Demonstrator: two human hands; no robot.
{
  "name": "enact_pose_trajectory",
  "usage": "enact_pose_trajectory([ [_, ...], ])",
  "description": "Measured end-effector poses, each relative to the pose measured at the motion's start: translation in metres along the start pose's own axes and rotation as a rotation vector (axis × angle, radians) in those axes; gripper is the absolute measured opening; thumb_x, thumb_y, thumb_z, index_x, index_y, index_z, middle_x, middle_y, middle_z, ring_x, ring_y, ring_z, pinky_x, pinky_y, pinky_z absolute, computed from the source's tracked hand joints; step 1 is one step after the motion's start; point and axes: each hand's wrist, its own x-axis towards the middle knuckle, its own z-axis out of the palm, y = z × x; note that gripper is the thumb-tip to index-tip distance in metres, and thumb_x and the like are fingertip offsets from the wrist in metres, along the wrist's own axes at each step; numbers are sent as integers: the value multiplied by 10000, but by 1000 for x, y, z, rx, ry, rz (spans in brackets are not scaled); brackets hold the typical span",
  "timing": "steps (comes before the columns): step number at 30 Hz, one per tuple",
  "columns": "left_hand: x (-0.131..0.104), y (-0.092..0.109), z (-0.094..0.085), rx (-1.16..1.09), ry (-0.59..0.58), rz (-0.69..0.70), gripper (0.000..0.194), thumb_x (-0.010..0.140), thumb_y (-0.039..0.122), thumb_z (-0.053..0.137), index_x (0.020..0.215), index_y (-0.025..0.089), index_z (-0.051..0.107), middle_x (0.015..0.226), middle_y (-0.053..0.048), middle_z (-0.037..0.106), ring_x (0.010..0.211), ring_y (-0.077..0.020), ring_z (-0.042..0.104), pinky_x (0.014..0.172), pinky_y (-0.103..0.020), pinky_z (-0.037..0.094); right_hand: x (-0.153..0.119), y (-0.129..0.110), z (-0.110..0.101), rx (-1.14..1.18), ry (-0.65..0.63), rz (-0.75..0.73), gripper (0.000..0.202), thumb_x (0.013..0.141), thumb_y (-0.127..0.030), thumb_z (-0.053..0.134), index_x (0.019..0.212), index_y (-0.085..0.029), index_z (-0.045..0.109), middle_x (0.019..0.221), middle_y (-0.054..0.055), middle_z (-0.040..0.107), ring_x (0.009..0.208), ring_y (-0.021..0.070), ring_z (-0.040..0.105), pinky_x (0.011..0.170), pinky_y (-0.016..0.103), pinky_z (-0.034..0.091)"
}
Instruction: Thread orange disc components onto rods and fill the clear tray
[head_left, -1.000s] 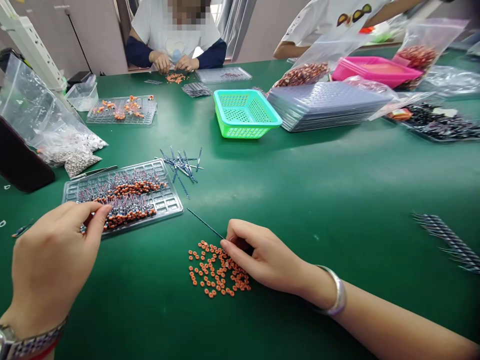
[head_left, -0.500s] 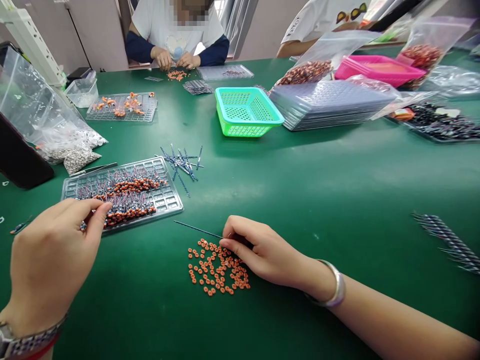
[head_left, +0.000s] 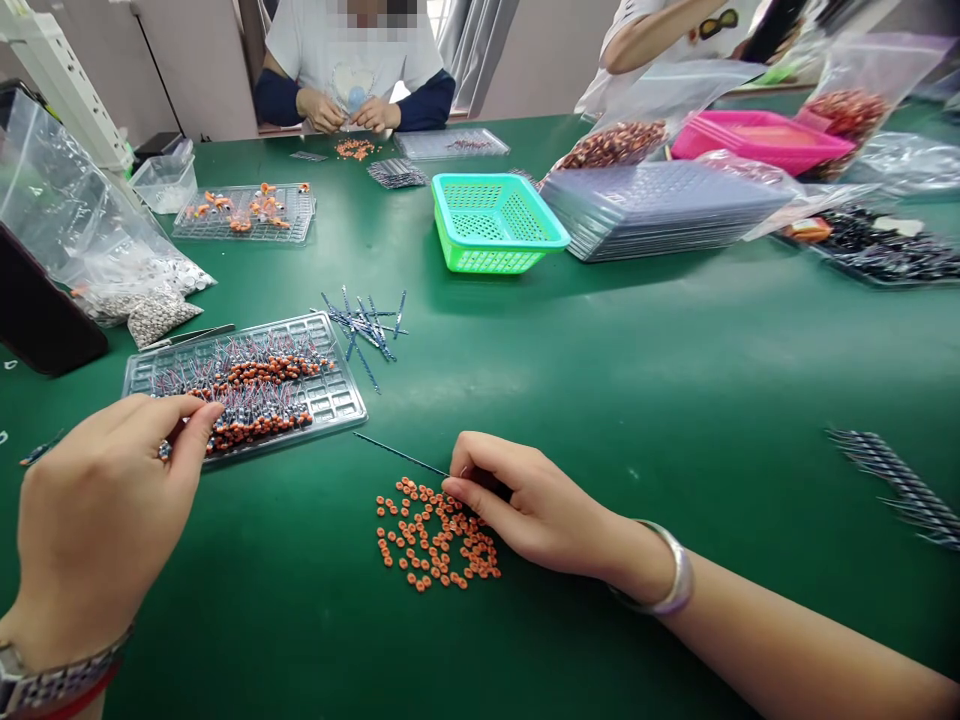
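1. Green tabletop (head_left: 637, 400) fills most of what I see from here, with a person in a white shirt (head_left: 356, 60) seated across it at 11 o'clock.
2. At 2 o'clock lies a stack of clear plastic trays (head_left: 667, 205), with a turquoise-and-green basket (head_left: 499, 215) at 12.
3. A clear compartment tray (head_left: 345, 402) sits at 9 o'clock, crowded with small wired, orange-ended parts (head_left: 262, 432).
4. The worker's left hand (head_left: 105, 500), between 8 and 9 o'clock, bends over the tray's near-left corner, thumb and forefinger meeting; whether they grip a part, I cannot tell.
5. The right hand (head_left: 540, 510), at 5 o'clock, has its fingers closed in a pinch on one end of a thin dark rod (head_left: 401, 456), which points toward 10 o'clock.
6. I'd judge the rod light, fairly stiff and easily bent; a fingertip hold near one end should suit it.
7. Loose orange rings (head_left: 435, 540) lie scattered at 6 o'clock beside that hand, probably light, smooth and quick to roll, best picked by their edges.
8. No brand, label or lettering is legible to me anywhere.
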Motion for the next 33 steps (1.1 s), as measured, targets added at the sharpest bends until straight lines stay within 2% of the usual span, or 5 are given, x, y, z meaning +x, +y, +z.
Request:
enact_pose_trajectory([
  [33,0,2,-2,-25,-37,-28,210,887,391,539,814,236,660,712,19,639,651,-152,570,495,-273,267,-1,2,2,-42,-28,-64,184,920,-139,444,754,-218,430,681,4,518,586,142,462,530,249,386],
])
